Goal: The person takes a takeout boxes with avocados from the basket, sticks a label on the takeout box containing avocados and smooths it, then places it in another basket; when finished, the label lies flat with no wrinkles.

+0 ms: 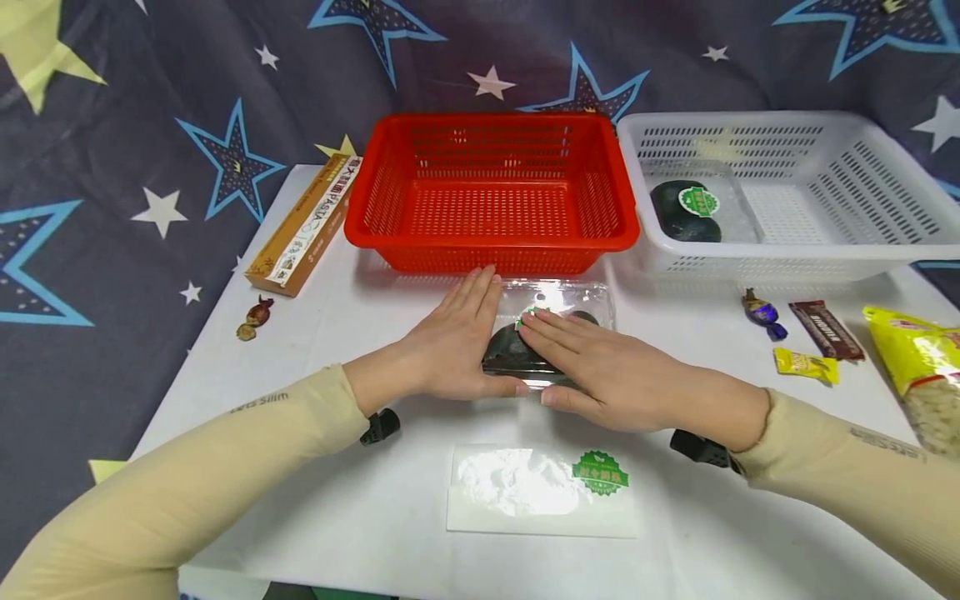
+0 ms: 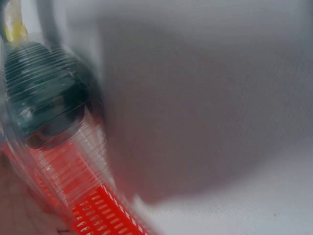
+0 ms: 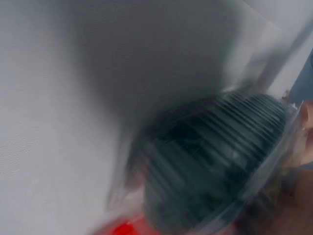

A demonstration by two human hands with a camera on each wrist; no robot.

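A clear plastic clamshell box (image 1: 592, 297) lies on the table in front of the red basket. Inside sits a dark, rounded item (image 1: 512, 352), which looks dark green and smooth through the ridged plastic in the left wrist view (image 2: 46, 93) and right wrist view. My left hand (image 1: 456, 350) rests along the box's left side, its fingers straight and pointing away. Across the lid lies my right hand (image 1: 611, 362), fingers straight, touching a green sticker (image 1: 528, 316) that they partly cover. Nearer the table's front edge is a white backing sheet (image 1: 510, 487) with one green sticker (image 1: 600, 472).
Behind the box stands a red basket (image 1: 495, 243). A white basket (image 1: 780, 257) beside it holds a similar stickered box (image 1: 738, 200). A pasta box (image 1: 303, 225) and wrapped candy (image 1: 257, 317) lie left; a chocolate bar (image 1: 827, 331), candies and a yellow bag (image 1: 922, 367) lie right.
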